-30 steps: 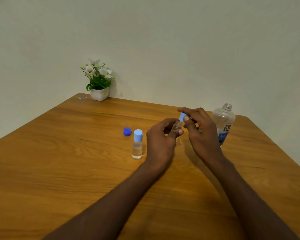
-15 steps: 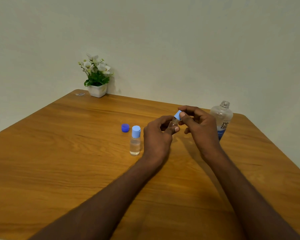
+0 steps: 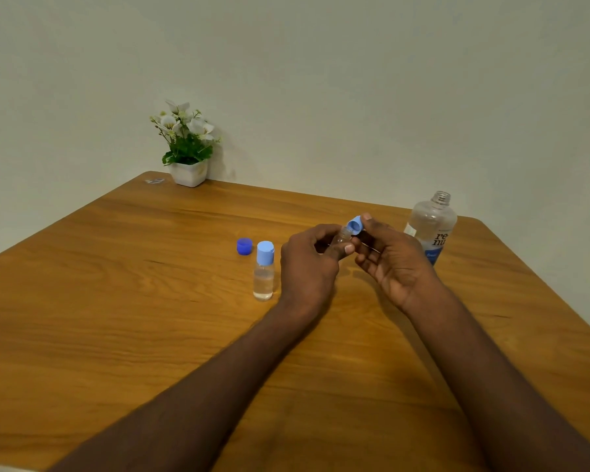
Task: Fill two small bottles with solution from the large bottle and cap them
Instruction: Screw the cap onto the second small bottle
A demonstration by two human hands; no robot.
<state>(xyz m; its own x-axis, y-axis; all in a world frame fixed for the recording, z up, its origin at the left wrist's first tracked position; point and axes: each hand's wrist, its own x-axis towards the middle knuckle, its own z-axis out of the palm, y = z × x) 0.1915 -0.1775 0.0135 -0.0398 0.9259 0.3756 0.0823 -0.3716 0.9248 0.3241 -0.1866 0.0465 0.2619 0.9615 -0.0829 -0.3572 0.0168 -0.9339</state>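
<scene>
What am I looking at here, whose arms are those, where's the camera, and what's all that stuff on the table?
There is no machine: these are a person's two bare arms, filmed by one camera worn on the head, looking forward and down. The left hand holds a small bottle, mostly hidden by the fingers. The right hand pinches a light blue cap at that bottle's neck. On the wooden table stand a second small bottle, already capped and holding clear liquid, a loose dark blue cap beside it, and a large bottle with no cap on. A potted plant sits in the far corner.
</scene>
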